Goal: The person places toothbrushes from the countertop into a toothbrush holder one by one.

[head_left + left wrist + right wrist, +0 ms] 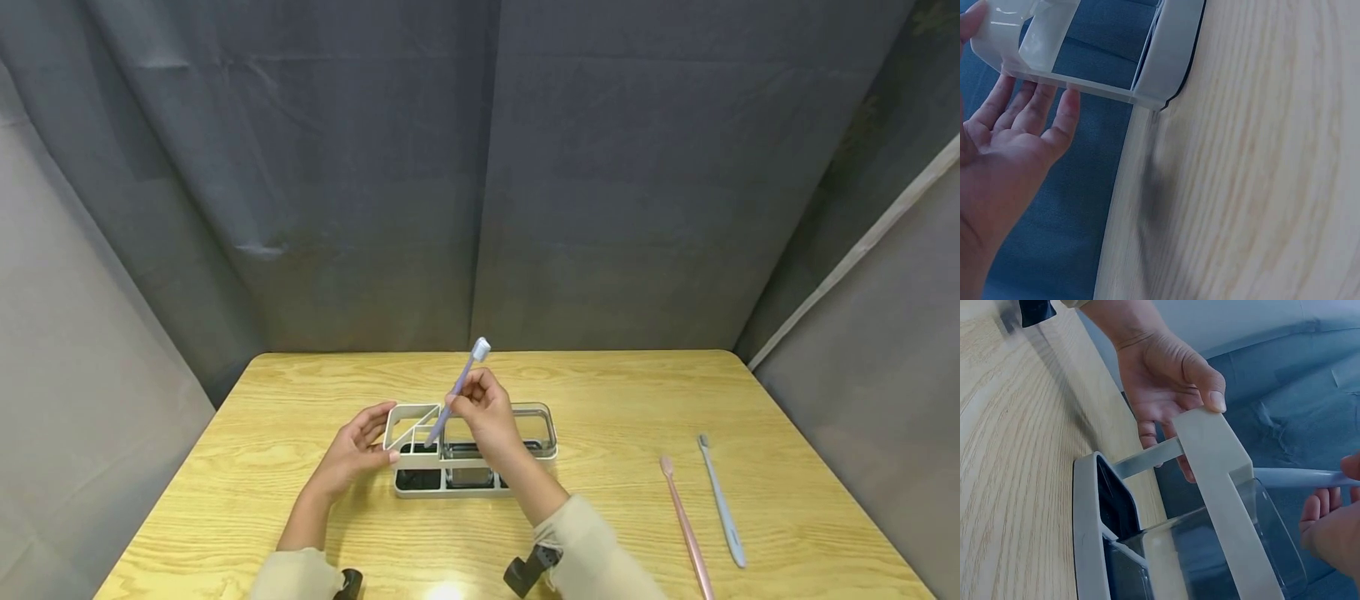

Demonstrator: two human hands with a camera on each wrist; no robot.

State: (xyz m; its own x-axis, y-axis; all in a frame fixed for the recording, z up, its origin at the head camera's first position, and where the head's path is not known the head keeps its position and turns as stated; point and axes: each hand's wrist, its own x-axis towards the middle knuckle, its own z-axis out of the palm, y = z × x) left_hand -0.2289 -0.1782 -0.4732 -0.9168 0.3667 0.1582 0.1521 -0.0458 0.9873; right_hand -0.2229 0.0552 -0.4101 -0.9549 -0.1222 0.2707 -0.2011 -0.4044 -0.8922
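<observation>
On the table stands a white two-tier toothbrush holder (468, 463) with a dark base and a clear cup in its right part. My left hand (351, 454) grips its left end, thumb at the front and fingers behind. A purple toothbrush (463, 375) is pinched by my right hand (489, 423), tilted with its white bristles up and to the right. The lower end of its handle sits at a small compartment in the left part of the holder. In the right wrist view the toothbrush handle (1297, 477) meets the holder's top frame (1213, 469).
A pink toothbrush (683, 521) and a light blue toothbrush (722, 504) lie on the wooden table (600, 517) at the right. Grey curtains (360, 175) enclose the table at the back and sides.
</observation>
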